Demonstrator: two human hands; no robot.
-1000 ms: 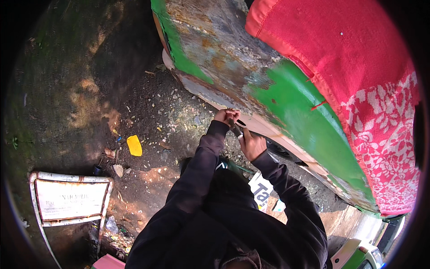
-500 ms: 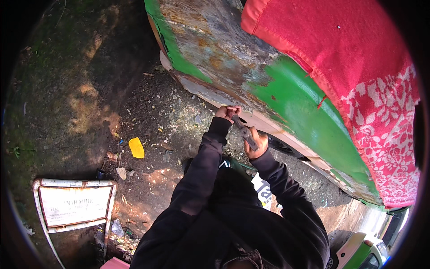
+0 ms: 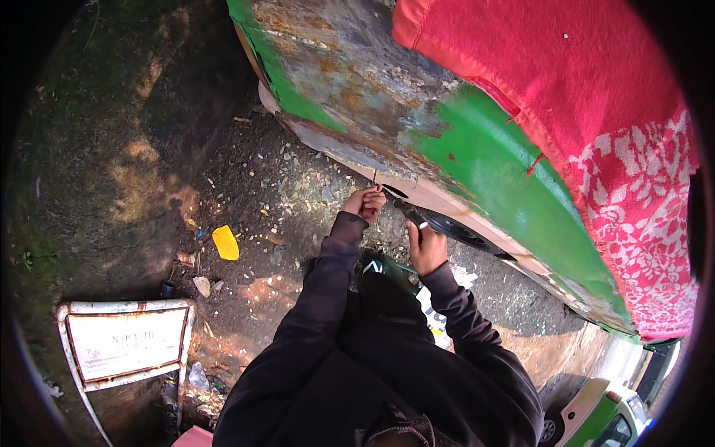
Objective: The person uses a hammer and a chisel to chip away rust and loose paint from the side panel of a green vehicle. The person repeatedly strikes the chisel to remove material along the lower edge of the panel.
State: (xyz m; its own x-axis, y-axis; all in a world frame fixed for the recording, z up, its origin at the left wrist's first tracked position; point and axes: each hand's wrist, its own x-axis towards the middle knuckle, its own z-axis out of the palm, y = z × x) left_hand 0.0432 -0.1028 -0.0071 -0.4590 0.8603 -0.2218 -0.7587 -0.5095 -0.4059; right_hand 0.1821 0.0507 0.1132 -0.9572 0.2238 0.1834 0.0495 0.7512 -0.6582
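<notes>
Close to the lower edge of the car body panel (image 3: 372,97), my left hand (image 3: 362,203) pinches a thin dark rod (image 3: 375,177), which points up toward that edge. Whether its tip touches the panel I cannot tell. The panel has green paint with large bare, rust-brown and grey patches. My right hand (image 3: 428,249) is closed around a dark hand tool (image 3: 408,212) with a pale spot near the fingers. Its exact kind is unclear, partly hidden by the hand. A gap separates the two hands.
A red towel with a white floral pattern (image 3: 521,59) drapes over the car at right. A dark wheel (image 3: 454,231) shows below the panel. On the gravelly ground lies a yellow piece (image 3: 225,243). A rusty white-framed sign (image 3: 134,339) stands at lower left; a green-and-white vehicle (image 3: 599,417) is at lower right.
The right hand has drawn the dark tool away from the left hand and sits slightly lower. The left hand has shifted slightly down and left, and its thin rod now shows.
</notes>
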